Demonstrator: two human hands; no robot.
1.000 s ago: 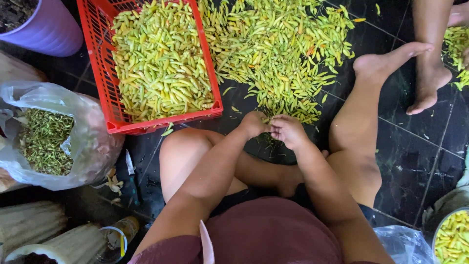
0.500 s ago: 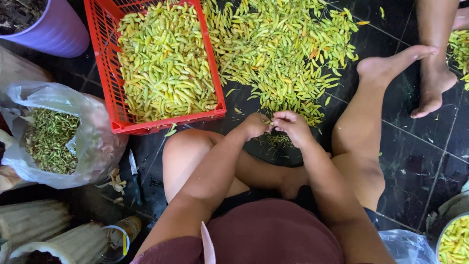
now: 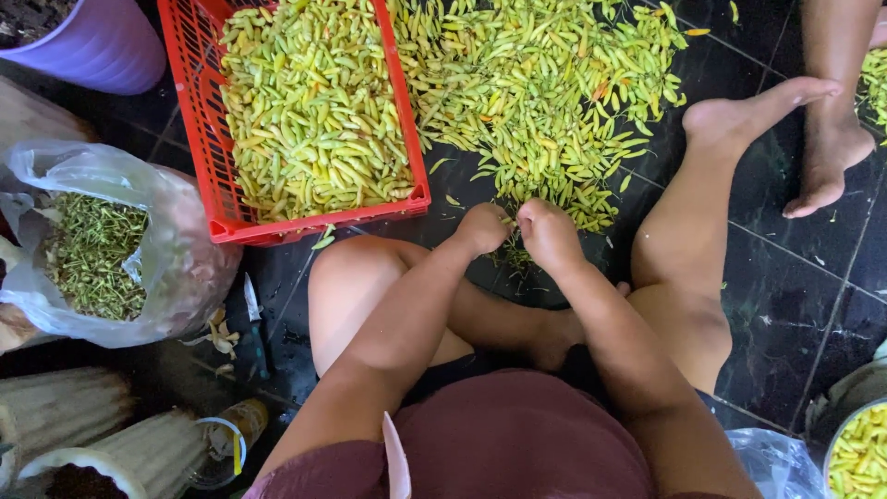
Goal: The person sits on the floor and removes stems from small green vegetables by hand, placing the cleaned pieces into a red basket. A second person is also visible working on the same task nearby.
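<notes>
My left hand [image 3: 484, 227] and right hand [image 3: 547, 231] were clenched together, knuckles touching, on something too small to tell, over the loose chili pile [image 3: 545, 92] at twelve o'clock; the red crate [image 3: 407, 120] lay at ten.

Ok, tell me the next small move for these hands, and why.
Probably drop what the hands pinch and reach for another pepper. Left hand and right hand meet, closed, at the near edge of the loose pepper pile, with green stems scattered beneath.
</notes>
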